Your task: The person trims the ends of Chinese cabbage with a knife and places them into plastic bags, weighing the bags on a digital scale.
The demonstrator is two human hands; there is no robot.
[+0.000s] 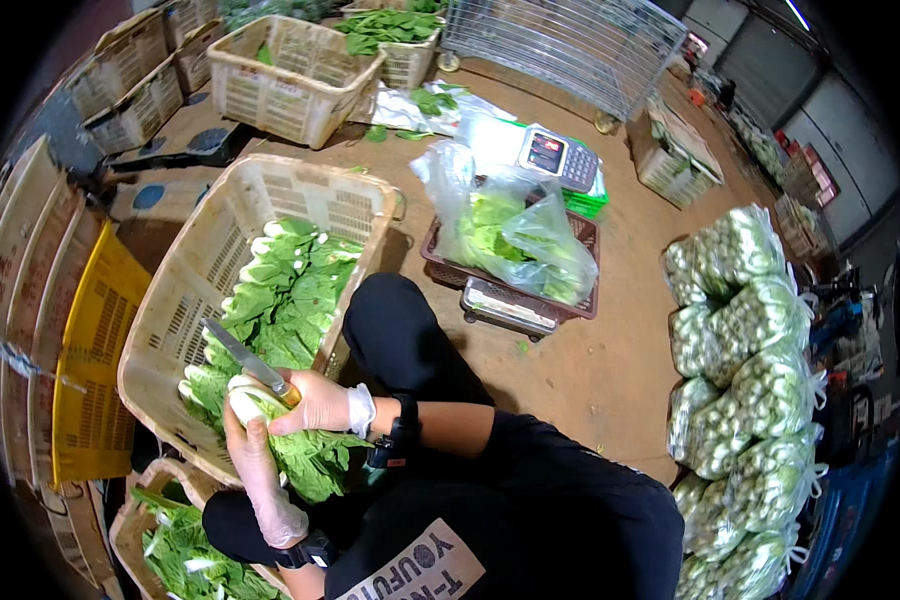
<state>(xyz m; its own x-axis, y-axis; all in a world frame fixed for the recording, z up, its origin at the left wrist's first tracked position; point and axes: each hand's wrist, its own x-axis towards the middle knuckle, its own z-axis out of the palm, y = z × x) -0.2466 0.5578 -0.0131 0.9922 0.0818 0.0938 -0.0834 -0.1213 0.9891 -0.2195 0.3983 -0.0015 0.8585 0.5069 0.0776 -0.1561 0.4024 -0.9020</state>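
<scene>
My left hand [255, 469], in a thin translucent glove, grips a leafy green vegetable [311, 461] by its pale stem end. A kitchen knife [244, 352] with a yellowish handle is held in my gloved right hand [311, 405], its blade pointing up and left. That hand's thumb also rests against the vegetable. Both hands are over the near edge of a large cream plastic crate [172, 315]. Inside that crate lie several leafy greens [277, 292] in a row, pale stem ends to the left.
Stacked crates, one a yellow crate [94, 375], stand left. A smaller crate [131, 517] holds leaves at lower left. Beyond my knee, a brown basket [589, 281] with bagged greens sits on a digital scale [510, 307]. Bagged vegetables [757, 390] are piled right; a wire cart [562, 52] stands behind.
</scene>
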